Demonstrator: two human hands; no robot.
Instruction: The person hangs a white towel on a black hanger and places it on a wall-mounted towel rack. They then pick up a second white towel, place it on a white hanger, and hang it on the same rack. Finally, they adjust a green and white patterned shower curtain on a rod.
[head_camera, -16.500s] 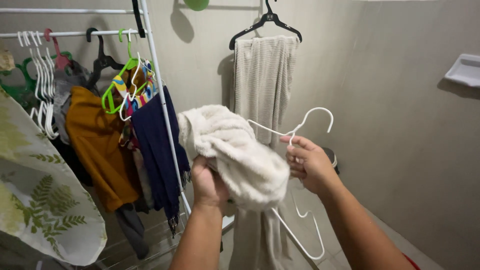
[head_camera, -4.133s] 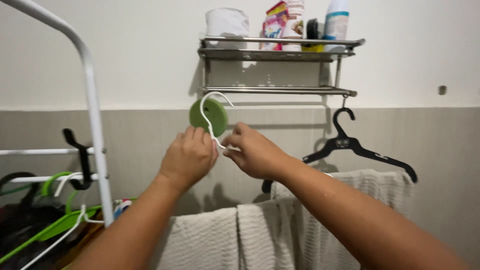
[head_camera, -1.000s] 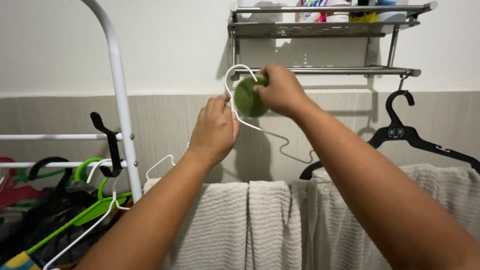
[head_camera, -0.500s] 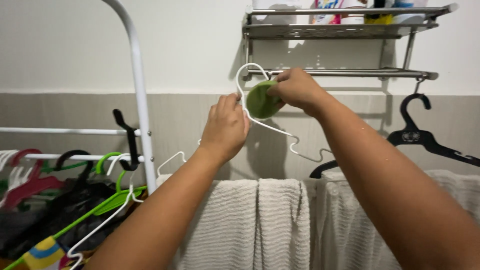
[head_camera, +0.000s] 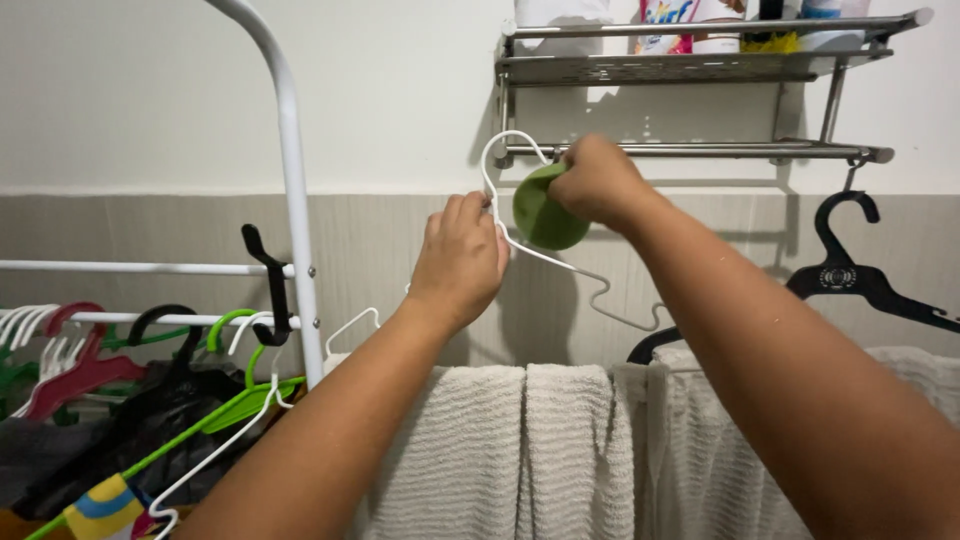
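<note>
My left hand (head_camera: 462, 250) grips the neck of a white wire hanger (head_camera: 560, 265), whose hook curves up by the lower rail (head_camera: 700, 150) of a metal wall shelf. A cream towel (head_camera: 520, 450) hangs from the hanger below my arms. My right hand (head_camera: 598, 182) is closed on the top of a round green object (head_camera: 545, 210) that hangs under the rail, right beside the hanger's hook. A black hanger (head_camera: 860, 285) carrying another pale towel (head_camera: 720, 450) hangs from the same rail on the right.
A white clothes rack (head_camera: 290, 200) stands at the left with green, white, red and black hangers and dark garments (head_camera: 150, 420). Bottles and packets sit on the metal shelf (head_camera: 690, 65) above. Behind is a white and grey wall.
The view has shifted slightly left and closer. Both hands stay at the rail, the right one still on the green object, the left on the hanger's neck.
</note>
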